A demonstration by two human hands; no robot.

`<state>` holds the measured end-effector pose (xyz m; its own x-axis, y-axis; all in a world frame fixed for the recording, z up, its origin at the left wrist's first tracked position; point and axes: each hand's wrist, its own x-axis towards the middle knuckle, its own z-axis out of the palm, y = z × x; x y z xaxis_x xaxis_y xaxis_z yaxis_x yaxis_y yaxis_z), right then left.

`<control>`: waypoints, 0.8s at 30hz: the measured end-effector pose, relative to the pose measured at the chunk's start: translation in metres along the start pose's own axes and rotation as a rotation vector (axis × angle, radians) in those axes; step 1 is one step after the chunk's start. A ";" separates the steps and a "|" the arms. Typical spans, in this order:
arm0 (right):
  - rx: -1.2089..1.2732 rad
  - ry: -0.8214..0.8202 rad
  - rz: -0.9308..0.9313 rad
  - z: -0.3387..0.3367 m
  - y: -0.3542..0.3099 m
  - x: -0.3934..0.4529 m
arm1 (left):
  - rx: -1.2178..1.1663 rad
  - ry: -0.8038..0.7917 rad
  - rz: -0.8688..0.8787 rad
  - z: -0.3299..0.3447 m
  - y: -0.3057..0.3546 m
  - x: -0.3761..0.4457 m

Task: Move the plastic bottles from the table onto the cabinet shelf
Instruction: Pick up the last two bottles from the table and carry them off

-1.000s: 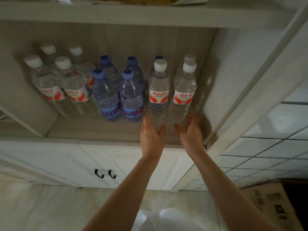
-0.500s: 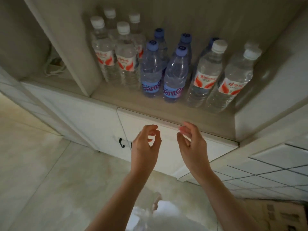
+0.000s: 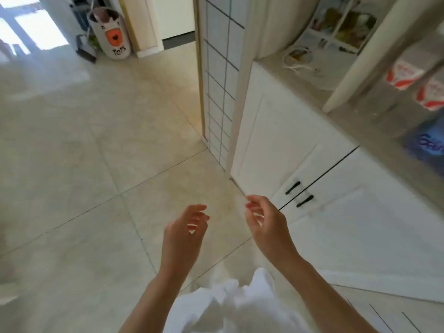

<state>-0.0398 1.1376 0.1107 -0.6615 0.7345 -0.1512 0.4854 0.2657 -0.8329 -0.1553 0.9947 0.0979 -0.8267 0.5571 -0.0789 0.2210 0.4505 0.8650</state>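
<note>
— Where are our hands?

— Both are out in front of us, over the tiled floor (image 3: 72, 164) and just beside the white cabinet (image 3: 288, 140). Our left hand (image 3: 185, 234) has its fingers (image 3: 198, 209) loosely curled and holds nothing. Our right hand (image 3: 266, 222) is the same — fingers relaxed, grasping nothing — and it hovers near the two black handles (image 3: 299, 194) on the cabinet doors without touching them.

— And the plastic bottles?

— We see them only at the right edge, standing on the cabinet shelf (image 3: 360, 121), above the doors. Two clear bottles (image 3: 408, 78) with red-and-white labels stand side by side, and a blue-labelled bottle (image 3: 427, 143) sits on the same shelf nearer to us. All three are blurred and cut off by the frame, so we cannot tell how many more stand behind them.

— Anything else around the cabinet?

— A white upright post (image 3: 355, 58) divides the shelf; on its far side lies a coil of white cord (image 3: 298, 58). Past the cabinet's far end stands a gridded panel (image 3: 218, 92), and well beyond that, across the floor, a white bin (image 3: 113, 34) with an orange face and the word "Toys". Our white clothing (image 3: 230, 306) fills the bottom of the view.
</note>
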 end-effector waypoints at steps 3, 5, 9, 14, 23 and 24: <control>-0.023 -0.142 -0.054 0.061 -0.030 -0.001 | 0.014 0.086 -0.063 -0.053 -0.035 -0.009; -0.054 -0.254 -0.108 0.106 -0.051 -0.003 | 0.026 0.160 -0.118 -0.092 -0.061 -0.016; -0.123 -0.415 -0.209 0.162 -0.079 -0.006 | 0.036 0.272 -0.211 -0.140 -0.095 -0.025; -0.228 -0.661 -0.324 0.234 -0.116 -0.002 | -0.046 0.477 -0.407 -0.190 -0.128 -0.042; -0.344 -1.032 -0.620 0.377 -0.212 -0.010 | -0.121 0.881 -0.616 -0.276 -0.163 -0.066; -0.355 -1.068 -0.653 0.393 -0.221 -0.013 | -0.129 0.924 -0.647 -0.285 -0.167 -0.072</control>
<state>-0.3626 0.8239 0.0880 -0.8768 -0.4060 -0.2575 -0.0817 0.6537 -0.7524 -0.2803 0.6805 0.0998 -0.8435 -0.5061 -0.1803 -0.3972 0.3615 0.8436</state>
